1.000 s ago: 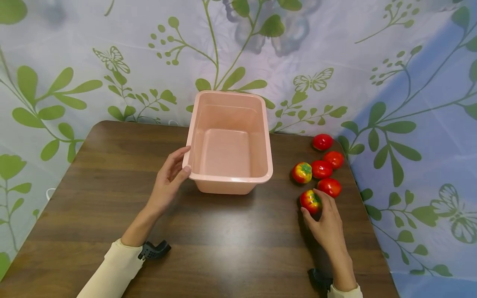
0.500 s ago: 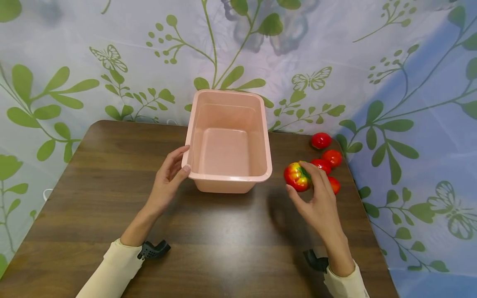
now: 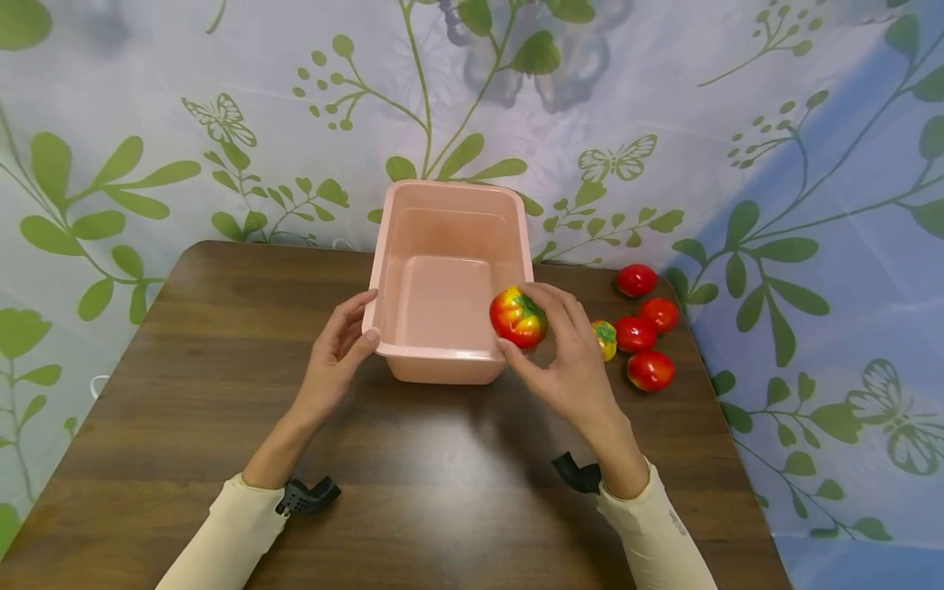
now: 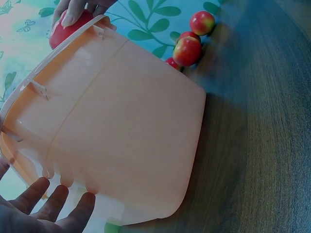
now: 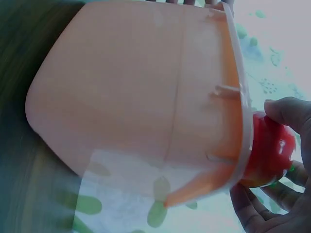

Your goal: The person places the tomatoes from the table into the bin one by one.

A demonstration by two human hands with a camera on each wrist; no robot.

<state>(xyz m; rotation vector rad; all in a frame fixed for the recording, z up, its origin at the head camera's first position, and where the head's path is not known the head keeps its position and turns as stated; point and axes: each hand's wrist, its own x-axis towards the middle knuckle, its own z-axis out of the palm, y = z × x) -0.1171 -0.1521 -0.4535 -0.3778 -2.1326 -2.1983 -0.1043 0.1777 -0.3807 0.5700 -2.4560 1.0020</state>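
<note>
In the head view, my right hand pinches a shiny red-and-yellow toy fruit with a green leafy top. The fruit is over the right rim of a deep pink plastic basin, near its front corner. Thumb and fingers hold it from two sides in the right wrist view, where the rim overlaps part of the fruit. My left hand holds the basin's left rim near the front corner. In the left wrist view, fingertips of that hand rest on the outer wall. The visible basin floor is bare.
Right of the basin lie several red toy fruits and a yellow-green topped one, partly hidden behind my right hand. The brown wooden table meets a leaf-patterned cloth backdrop behind and on the right.
My right hand has lifted the red-and-yellow toy fruit from the table on the right and carried it left to the basin's rim. My left hand stays on the basin.
</note>
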